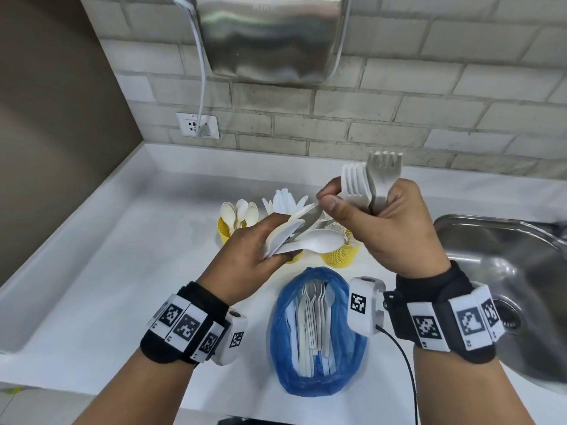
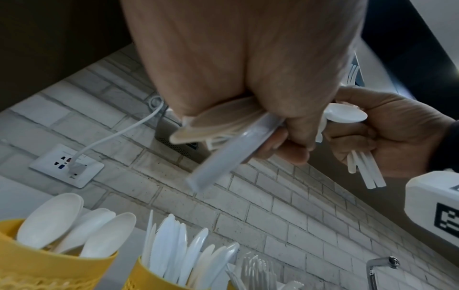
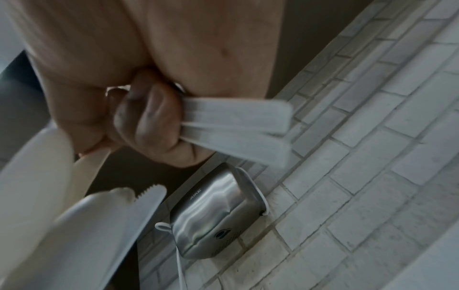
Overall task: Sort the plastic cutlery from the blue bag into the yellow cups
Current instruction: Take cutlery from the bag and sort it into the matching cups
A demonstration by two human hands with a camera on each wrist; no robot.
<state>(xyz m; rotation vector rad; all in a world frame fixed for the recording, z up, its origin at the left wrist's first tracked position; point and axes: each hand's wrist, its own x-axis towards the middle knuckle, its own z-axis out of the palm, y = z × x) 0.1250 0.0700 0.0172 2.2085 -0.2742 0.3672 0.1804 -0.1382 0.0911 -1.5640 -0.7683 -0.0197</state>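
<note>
My left hand (image 1: 276, 240) grips a mixed bundle of white spoons and knives (image 1: 306, 240) above the yellow cups. My right hand (image 1: 328, 200) holds several white forks (image 1: 368, 182) upright in its curled fingers, while its thumb and forefinger pinch the tip of a piece in that bundle. The fork handles (image 3: 236, 121) stick out of the right fist. One yellow cup (image 1: 224, 231) holds spoons, and the cup (image 2: 149, 274) beside it holds knives. The right cup (image 1: 340, 256) is partly hidden by my hands. The open blue bag (image 1: 337, 317) lies on the counter with more cutlery inside.
A steel sink (image 1: 506, 271) is set into the white counter (image 1: 122, 271) at the right. A steel hand dryer (image 1: 270, 35) hangs on the brick wall, its cable plugged into a socket (image 1: 198, 125). A dark wall closes the left side.
</note>
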